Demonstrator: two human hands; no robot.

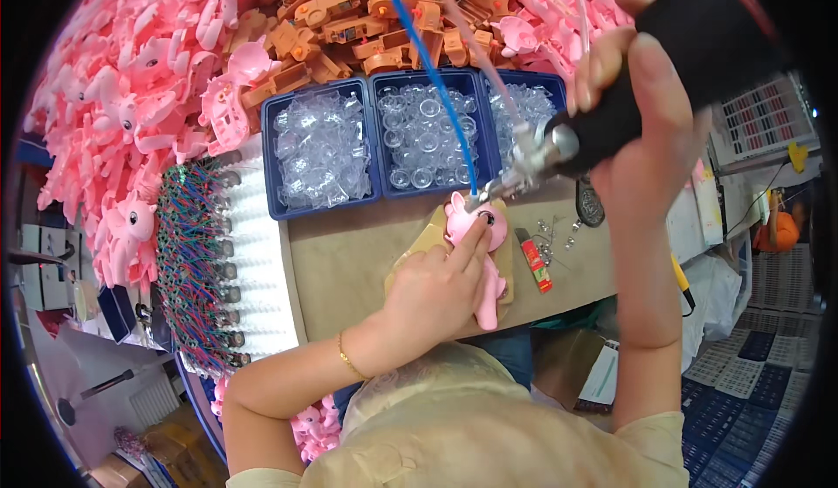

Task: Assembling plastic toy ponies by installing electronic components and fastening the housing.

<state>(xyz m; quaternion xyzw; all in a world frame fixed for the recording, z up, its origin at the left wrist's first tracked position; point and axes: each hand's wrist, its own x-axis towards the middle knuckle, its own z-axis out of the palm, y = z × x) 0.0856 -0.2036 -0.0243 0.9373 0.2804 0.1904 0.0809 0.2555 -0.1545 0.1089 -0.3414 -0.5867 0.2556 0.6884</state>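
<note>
My left hand [436,292] presses a pink plastic animal-shaped toy part [483,257] flat on a tan pad [425,242] on the table, with the index finger stretched up beside the toy's round eye. My right hand [642,113] grips the black handle of a powered screwdriver [611,104], held slanted. The tool's metal tip [489,198] touches the top of the toy's head. A blue hose [428,60] and a pale pink hose run up from the tool.
Three blue trays [419,139] of clear plastic caps sit behind the toy. Piles of pink toy shells [140,95] and orange parts [349,17] lie beyond. A white rack with coloured wires [209,261] stands left. Small screws [550,239] and a red-green small box [534,263] lie right.
</note>
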